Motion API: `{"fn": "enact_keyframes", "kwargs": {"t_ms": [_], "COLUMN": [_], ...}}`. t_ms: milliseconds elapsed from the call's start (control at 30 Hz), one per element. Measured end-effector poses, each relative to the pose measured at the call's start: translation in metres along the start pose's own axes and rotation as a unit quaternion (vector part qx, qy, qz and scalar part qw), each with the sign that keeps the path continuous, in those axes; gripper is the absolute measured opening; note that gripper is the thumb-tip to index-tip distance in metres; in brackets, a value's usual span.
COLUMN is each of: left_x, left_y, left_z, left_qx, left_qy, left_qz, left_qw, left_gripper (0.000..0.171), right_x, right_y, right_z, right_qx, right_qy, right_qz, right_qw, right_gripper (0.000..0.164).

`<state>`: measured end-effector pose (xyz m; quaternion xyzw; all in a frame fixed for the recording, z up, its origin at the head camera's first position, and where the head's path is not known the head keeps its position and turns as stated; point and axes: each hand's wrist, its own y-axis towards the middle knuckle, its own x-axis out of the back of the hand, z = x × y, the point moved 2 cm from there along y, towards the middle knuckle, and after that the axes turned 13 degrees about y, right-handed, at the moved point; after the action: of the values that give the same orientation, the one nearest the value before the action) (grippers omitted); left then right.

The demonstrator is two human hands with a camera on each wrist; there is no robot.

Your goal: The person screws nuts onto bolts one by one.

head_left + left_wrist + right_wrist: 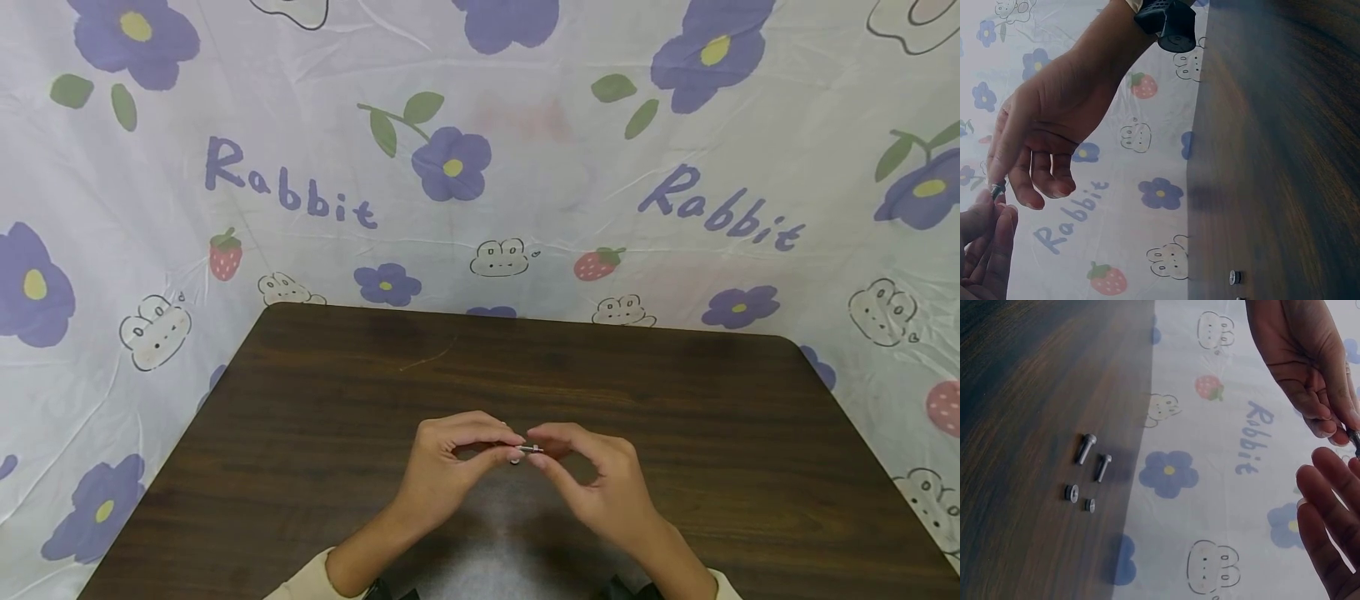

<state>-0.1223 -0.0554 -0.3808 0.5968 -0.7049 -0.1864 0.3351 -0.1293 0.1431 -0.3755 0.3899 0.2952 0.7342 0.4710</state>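
Note:
Close in front of me, a small metal bolt (530, 449) spans the fingertips of both hands. My left hand (455, 460) pinches one end between thumb and index finger. At its other end, the thumb and index finger of my right hand (603, 468) close around it. The left wrist view shows the bolt (998, 189) between the fingertips, with the right hand's other fingers loosely bent. In the right wrist view, the right hand's outer fingers (1313, 515) stand fairly straight, and the image edge partly cuts off the bolt (1353, 435).
Two loose bolts (1087, 449) and two small round metal pieces resembling nuts (1072, 493) lie on the dark wooden table (330, 400). A round metal piece (1235, 277) also shows in the left wrist view. A printed cloth (525, 175) hangs behind the table.

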Motion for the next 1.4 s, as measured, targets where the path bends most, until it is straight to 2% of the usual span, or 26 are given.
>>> {"fn": "enact_keyframes", "kwargs": {"t_ms": [200,500,667,733,900,1067,1267,1400], "left_x": [0.0002,-0.0017,-0.0022,-0.0017,-0.0001,0.0001,-0.0005,-0.001], "left_y": [-0.0003,0.0001,0.0019,0.0024,0.0022,0.0011,0.0004,0.0001], "left_z": [-0.0008,-0.0013,-0.0019,-0.0023,-0.0028,-0.0018,-0.0017,-0.0022], "left_qx": [0.002,0.002,0.002,0.003,0.007,0.006,0.009,0.01], "left_qy": [0.003,-0.011,-0.008,-0.004,0.014,0.027,0.022,0.015], "left_qz": [-0.001,0.006,0.003,0.0,-0.003,-0.005,-0.003,-0.001], "left_qw": [1.0,0.9999,1.0,1.0,0.9999,0.9996,0.9997,0.9998], "left_gripper": [0.012,0.012,0.011,0.011,0.01,0.009,0.01,0.01], "right_x": [-0.0004,0.0007,0.0009,0.0009,0.0021,0.0015,0.001,0.0008], "right_y": [0.0002,-0.0003,-0.0011,-0.001,-0.0004,0.0007,0.0008,0.0002], "right_z": [-0.0011,0.0023,0.0017,0.0021,0.0027,0.0006,-0.0003,-0.0001], "right_qx": [0.017,-0.028,-0.053,-0.057,-0.041,-0.006,0.017,0.017], "right_qy": [0.004,-0.002,-0.001,0.002,0.01,0.014,0.013,0.007], "right_qz": [0.004,0.022,0.017,0.014,0.002,0.004,-0.004,-0.004], "right_qw": [1.0,0.999,0.998,0.998,0.999,1.0,1.0,1.0], "right_gripper": [0.016,0.006,0.024,0.024,0.016,0.027,0.016,0.014]}}
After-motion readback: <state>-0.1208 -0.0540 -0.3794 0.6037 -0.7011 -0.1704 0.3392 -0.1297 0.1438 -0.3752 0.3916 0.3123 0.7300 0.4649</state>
